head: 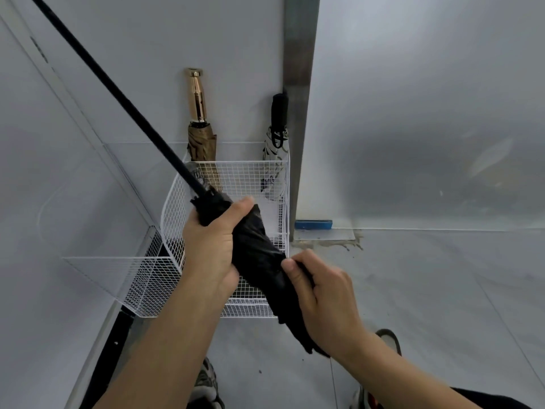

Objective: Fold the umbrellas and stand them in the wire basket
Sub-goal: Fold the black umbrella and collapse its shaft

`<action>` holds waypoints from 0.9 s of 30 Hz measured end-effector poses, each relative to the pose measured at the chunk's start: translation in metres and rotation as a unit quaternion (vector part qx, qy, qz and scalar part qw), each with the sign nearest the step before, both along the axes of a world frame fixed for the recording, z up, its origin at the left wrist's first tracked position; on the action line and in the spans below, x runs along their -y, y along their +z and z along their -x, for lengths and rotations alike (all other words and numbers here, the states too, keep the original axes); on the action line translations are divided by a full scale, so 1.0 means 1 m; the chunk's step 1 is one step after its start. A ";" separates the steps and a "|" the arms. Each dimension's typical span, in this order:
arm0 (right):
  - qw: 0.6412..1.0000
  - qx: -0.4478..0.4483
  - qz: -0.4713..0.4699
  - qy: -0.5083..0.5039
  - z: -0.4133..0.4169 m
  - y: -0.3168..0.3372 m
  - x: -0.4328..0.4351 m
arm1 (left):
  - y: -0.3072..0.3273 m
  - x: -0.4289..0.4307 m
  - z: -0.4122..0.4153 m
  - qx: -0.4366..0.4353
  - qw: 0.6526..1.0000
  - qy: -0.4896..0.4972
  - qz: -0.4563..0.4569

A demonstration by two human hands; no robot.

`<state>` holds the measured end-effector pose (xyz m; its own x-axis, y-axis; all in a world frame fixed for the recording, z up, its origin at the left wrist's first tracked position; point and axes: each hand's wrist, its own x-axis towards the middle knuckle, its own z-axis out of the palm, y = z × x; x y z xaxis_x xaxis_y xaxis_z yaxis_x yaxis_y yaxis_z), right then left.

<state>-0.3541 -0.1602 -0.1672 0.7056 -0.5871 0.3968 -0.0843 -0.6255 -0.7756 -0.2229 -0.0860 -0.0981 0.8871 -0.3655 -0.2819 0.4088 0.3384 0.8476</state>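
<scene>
Two stand in the wire basket: the gold-handled umbrella and the pale umbrella. Above it we grip the black umbrella, left hand round its bunched cloth, right hand pinching lower folds. Cloth seems soft and slippery, shaft stiff; we'd hold the bundle. Smooth grey floor, wall behind.

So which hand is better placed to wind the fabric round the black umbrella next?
Right, probably. The right hand pinches the fabric low on the black umbrella, while the left hand grips the bundle up near the shaft and steadies it.
</scene>
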 end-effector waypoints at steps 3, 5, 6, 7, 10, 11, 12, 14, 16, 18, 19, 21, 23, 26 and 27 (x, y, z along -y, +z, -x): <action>0.999 0.030 0.010 0.028 0.005 -0.002 -0.005 | -0.002 -0.001 -0.003 -0.002 0.998 0.058 -0.017; 0.996 0.033 0.082 0.001 0.007 -0.002 -0.007 | -0.002 -0.005 -0.008 0.013 0.998 0.060 -0.005; 0.992 0.030 0.118 -0.010 0.006 -0.002 -0.008 | -0.001 -0.006 -0.011 0.025 0.998 0.055 0.007; 0.989 0.027 0.142 -0.013 0.005 -0.001 -0.009 | 0.000 -0.007 -0.012 0.038 0.998 0.048 0.020; 0.988 0.027 0.151 0.006 0.002 -0.001 -0.013 | 0.002 -0.010 -0.014 0.070 0.996 0.031 0.047; 0.989 0.037 0.141 0.015 0.002 -0.001 -0.013 | 0.002 -0.011 -0.015 0.078 0.995 0.025 0.055; 0.990 0.055 0.128 0.023 0.002 -0.002 -0.013 | 0.002 -0.012 -0.015 0.086 0.994 0.017 0.065; 0.991 0.092 0.095 0.028 0.002 0.000 -0.012 | 0.000 -0.012 -0.016 0.101 0.992 -0.001 0.081; 0.991 0.118 0.064 0.024 0.001 0.004 -0.010 | -0.001 -0.012 -0.016 0.117 0.990 -0.014 0.079; 0.991 0.125 0.053 0.020 0.001 0.010 -0.007 | -0.001 -0.011 -0.017 0.133 0.988 -0.019 0.072; 0.991 0.123 0.047 0.017 0.002 0.013 -0.006 | 0.001 -0.010 -0.018 0.138 0.987 -0.021 0.075; 0.993 0.115 0.022 0.014 0.003 0.019 -0.004 | 0.002 -0.009 -0.018 0.140 0.986 -0.027 0.090; 0.995 0.092 -0.019 0.014 0.004 0.022 -0.002 | 0.003 -0.009 -0.017 0.143 0.984 -0.040 0.095; 0.992 0.032 -0.120 0.026 0.004 0.023 0.000 | 0.002 -0.009 -0.013 0.150 0.981 -0.068 0.100; 0.985 0.019 -0.166 0.032 0.003 0.024 0.000 | 0.002 -0.009 -0.012 0.147 0.980 -0.079 0.109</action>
<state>-0.3569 -0.1603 -0.1428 0.7333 -0.6441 0.2179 -0.0191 -0.3398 -0.9403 -0.2106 -0.0774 -0.0957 0.8454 -0.5285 0.0771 0.2199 0.4760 0.8515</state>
